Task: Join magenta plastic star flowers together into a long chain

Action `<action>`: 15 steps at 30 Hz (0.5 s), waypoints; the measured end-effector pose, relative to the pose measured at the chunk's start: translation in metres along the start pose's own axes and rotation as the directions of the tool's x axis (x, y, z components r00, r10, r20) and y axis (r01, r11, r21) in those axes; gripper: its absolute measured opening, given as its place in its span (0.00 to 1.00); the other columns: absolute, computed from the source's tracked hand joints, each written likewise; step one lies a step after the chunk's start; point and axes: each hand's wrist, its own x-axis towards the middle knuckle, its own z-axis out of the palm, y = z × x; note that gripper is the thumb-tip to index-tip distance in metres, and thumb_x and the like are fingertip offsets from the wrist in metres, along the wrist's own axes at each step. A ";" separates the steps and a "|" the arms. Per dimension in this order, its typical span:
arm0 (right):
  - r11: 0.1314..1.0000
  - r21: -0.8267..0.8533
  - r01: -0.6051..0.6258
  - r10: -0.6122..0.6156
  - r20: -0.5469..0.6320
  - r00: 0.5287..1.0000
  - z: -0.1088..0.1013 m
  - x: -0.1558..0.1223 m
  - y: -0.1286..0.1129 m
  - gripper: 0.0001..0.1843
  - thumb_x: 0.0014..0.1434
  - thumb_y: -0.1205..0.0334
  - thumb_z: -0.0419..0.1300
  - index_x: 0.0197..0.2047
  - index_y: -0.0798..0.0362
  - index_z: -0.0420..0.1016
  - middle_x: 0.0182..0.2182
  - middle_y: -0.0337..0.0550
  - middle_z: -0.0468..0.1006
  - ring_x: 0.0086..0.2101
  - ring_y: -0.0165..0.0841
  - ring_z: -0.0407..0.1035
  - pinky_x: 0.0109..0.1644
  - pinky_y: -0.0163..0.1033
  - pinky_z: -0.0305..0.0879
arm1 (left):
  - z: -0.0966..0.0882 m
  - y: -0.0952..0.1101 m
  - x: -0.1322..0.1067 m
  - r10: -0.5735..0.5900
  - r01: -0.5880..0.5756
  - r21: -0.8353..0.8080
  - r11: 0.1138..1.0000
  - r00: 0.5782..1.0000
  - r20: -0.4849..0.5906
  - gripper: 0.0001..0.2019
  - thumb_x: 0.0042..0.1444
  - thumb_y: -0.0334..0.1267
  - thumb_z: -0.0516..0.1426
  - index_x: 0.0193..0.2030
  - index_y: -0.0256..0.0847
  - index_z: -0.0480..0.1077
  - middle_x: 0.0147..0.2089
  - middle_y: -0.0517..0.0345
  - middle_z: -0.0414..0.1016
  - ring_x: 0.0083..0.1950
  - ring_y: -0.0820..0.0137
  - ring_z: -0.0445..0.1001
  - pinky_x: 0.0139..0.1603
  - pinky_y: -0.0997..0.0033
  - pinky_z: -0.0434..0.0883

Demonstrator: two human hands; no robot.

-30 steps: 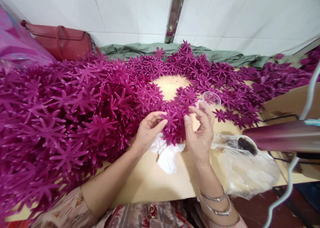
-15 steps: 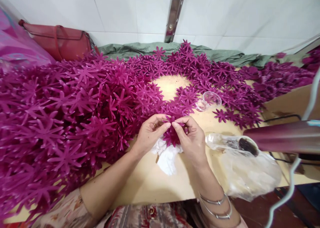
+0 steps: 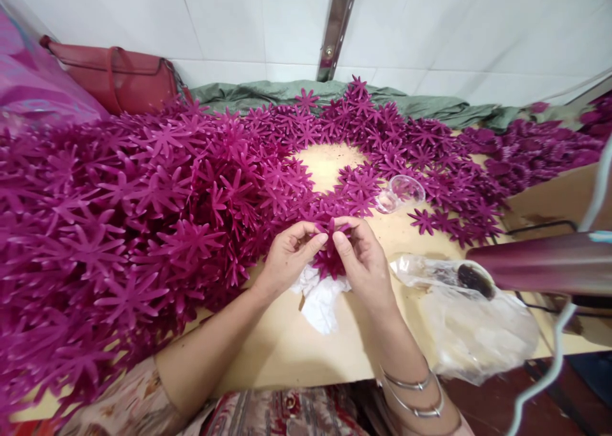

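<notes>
Both hands meet over a magenta star-shaped flower piece (image 3: 329, 248) near the table's front middle. My left hand (image 3: 287, 257) pinches the piece from the left with thumb and fingers closed. My right hand (image 3: 363, 261) grips it from the right, fingers curled over its top. A crumpled white cloth (image 3: 319, 299) lies just under the hands. A huge heap of the same magenta flower pieces (image 3: 143, 194) fills the left and back of the table.
A small clear plastic cup (image 3: 400, 190) lies right of the hands. A crinkled clear plastic bag (image 3: 473, 324) with a dark lump sits at the right front. A dark red rod (image 3: 540, 264) juts in from the right. A red handbag (image 3: 115, 79) stands at the back left.
My right hand moved left from near the clear cup and closed on the flower piece that my left hand holds. The left hand stayed almost still.
</notes>
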 end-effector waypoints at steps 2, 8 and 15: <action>0.997 0.067 -0.038 0.037 0.010 0.999 0.000 0.001 0.001 0.08 0.65 0.55 0.64 0.44 0.48 0.74 0.39 0.38 0.76 0.40 0.33 0.71 0.46 0.38 0.67 | 0.000 0.002 0.000 -0.019 0.019 -0.012 1.000 1.000 -0.014 0.14 0.59 0.47 0.66 0.36 0.37 0.74 0.32 0.61 0.74 0.33 0.75 0.70 0.38 0.76 0.68; 0.990 0.095 -0.103 0.105 -0.019 0.994 0.000 0.001 0.000 0.08 0.66 0.53 0.63 0.42 0.48 0.73 0.33 0.36 0.74 0.34 0.31 0.68 0.40 0.37 0.66 | 0.003 0.006 -0.002 0.003 -0.004 0.029 1.000 1.000 0.011 0.15 0.60 0.48 0.65 0.39 0.37 0.74 0.34 0.59 0.76 0.36 0.74 0.72 0.41 0.74 0.70; 0.991 0.092 -0.096 0.094 0.025 0.995 0.000 -0.001 -0.002 0.11 0.67 0.51 0.62 0.37 0.49 0.72 0.30 0.35 0.72 0.31 0.29 0.65 0.38 0.36 0.64 | 0.002 0.000 -0.003 0.080 -0.081 0.040 0.996 0.997 0.010 0.11 0.61 0.43 0.65 0.46 0.39 0.76 0.44 0.56 0.79 0.43 0.72 0.75 0.48 0.74 0.73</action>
